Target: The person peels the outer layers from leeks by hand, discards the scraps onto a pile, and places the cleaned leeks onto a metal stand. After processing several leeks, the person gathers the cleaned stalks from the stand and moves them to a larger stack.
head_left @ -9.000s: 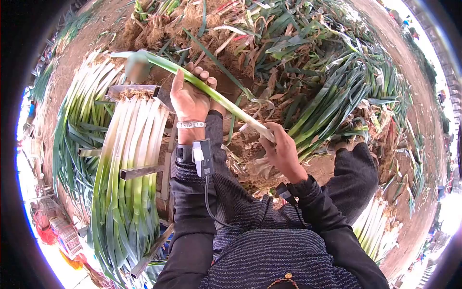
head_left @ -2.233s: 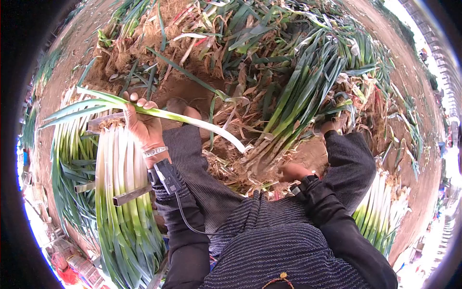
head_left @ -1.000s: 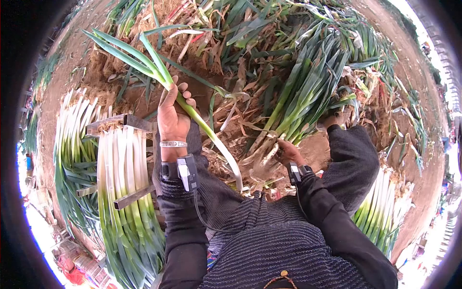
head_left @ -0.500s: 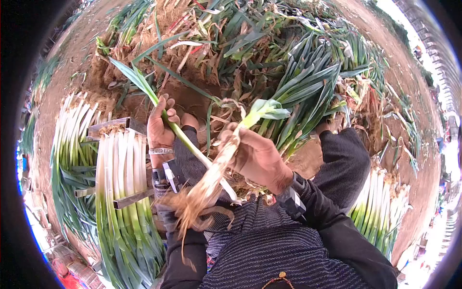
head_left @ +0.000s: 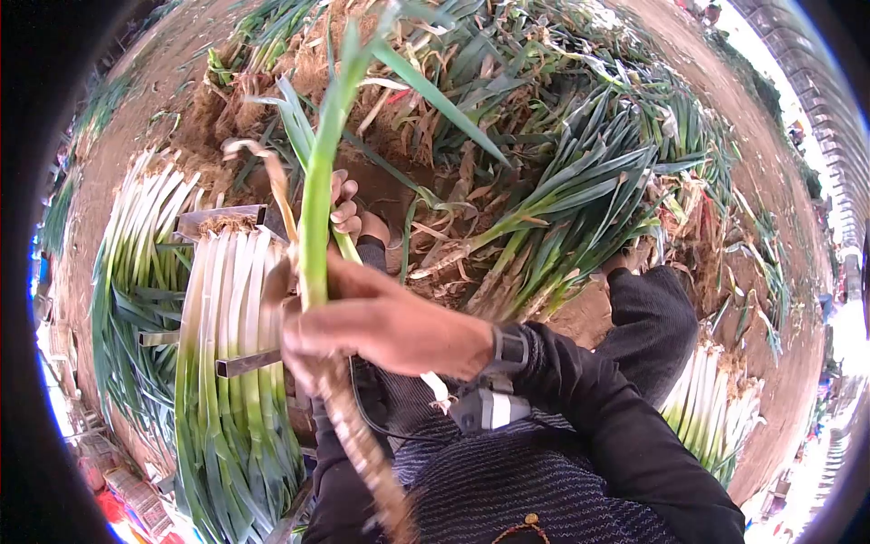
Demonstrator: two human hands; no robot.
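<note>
My right hand (head_left: pixel 390 326) is closed around a leek (head_left: pixel 317 218), slightly blurred, in front of my left forearm. Its green leaves point up and away, while the brown, dry-skinned lower stalk hangs down toward my lap. Behind it, my left hand (head_left: pixel 344 201) has its fingers curled round a second, cleaner leek (head_left: pixel 438 392), whose white root end shows over my lap. The first leek and my right hand cover most of my left hand and the middle of that second stalk.
Trimmed leeks (head_left: pixel 217 317) lie bundled in a metal frame (head_left: pixel 249 364) at my left, beside another bundle (head_left: pixel 136 263). A heap of untrimmed leeks (head_left: pixel 580 181) spreads ahead on the soil. More white-stemmed leeks (head_left: pixel 711 399) lie at right.
My right hand has swung left with its leek, turning it so the leaves point upward and the stalk hangs down. My left hand stays near its place, still holding the cleaner leek.
</note>
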